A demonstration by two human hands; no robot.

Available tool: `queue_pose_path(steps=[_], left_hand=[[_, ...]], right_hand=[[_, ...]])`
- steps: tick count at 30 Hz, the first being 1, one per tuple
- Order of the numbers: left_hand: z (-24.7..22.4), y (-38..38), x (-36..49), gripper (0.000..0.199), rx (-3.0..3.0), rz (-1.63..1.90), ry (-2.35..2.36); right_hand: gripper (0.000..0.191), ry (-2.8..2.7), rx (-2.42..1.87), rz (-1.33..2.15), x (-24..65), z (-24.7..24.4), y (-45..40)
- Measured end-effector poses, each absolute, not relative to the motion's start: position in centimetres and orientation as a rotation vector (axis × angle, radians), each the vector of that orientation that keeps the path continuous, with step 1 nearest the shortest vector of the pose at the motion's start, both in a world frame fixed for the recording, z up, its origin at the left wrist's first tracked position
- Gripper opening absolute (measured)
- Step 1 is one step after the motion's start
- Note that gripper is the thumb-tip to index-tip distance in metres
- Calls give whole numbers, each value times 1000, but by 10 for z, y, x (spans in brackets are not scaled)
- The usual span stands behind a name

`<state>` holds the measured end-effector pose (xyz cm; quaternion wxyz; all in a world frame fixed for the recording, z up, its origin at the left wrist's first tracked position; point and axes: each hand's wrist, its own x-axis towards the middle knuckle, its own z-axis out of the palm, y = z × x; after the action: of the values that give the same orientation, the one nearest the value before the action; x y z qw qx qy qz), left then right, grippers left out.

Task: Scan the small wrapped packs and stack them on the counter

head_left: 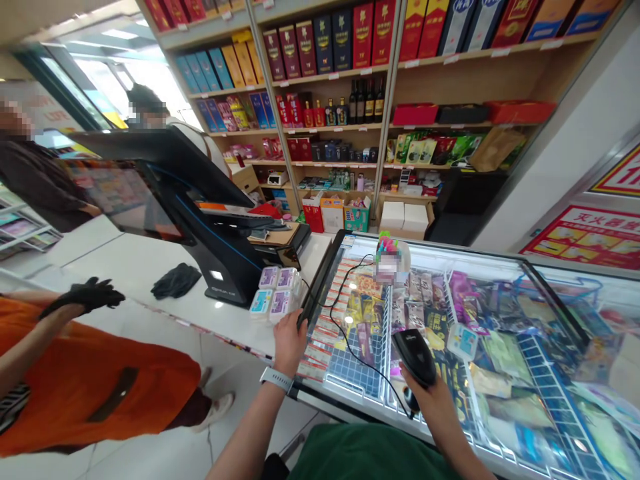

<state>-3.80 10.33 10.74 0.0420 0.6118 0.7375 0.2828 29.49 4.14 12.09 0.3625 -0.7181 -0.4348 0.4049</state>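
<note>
My right hand (434, 399) is closed around the handle of a black barcode scanner (415, 357), held above the glass-topped freezer (353, 373). The scanner's black cable (345, 333) runs over the glass. My left hand (290, 339), a watch (277, 379) on its wrist, grips the freezer's black left edge (320, 283) with bent fingers. Just beyond it, small clear plastic boxes with purple and blue labels (280, 301) stand stacked on the white counter (240, 328). A similar blue-labelled box (463, 342) lies on the freezer glass.
A black checkout screen (175, 157) stands on the counter beside a crumpled dark cloth (176, 281). At left, a person in an orange apron (125, 373) wears a black glove (90, 295). Two other people stand beyond the counter. Shelves of boxed bottles (330, 40) line the back.
</note>
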Motion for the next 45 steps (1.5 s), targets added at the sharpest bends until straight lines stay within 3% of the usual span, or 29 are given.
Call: queue_pose_path(steps=[6, 13, 26, 38, 45], left_hand=[[126, 101, -49, 48, 1855, 713, 2668], [117, 109, -57, 61, 1778, 516, 2823], [102, 105, -67, 50, 1850, 416, 2815], [110, 104, -69, 54, 1847, 451, 2779], [123, 56, -66, 49, 1842, 460, 2757]], right_hand=[[56, -1182, -1816, 1108, 300, 120, 40], [53, -1118, -1782, 1093, 292, 132, 41], [54, -1163, -1778, 1102, 296, 130, 43], [49, -1214, -1783, 1123, 295, 131, 42], [49, -1304, -1825, 1119, 296, 125, 41]])
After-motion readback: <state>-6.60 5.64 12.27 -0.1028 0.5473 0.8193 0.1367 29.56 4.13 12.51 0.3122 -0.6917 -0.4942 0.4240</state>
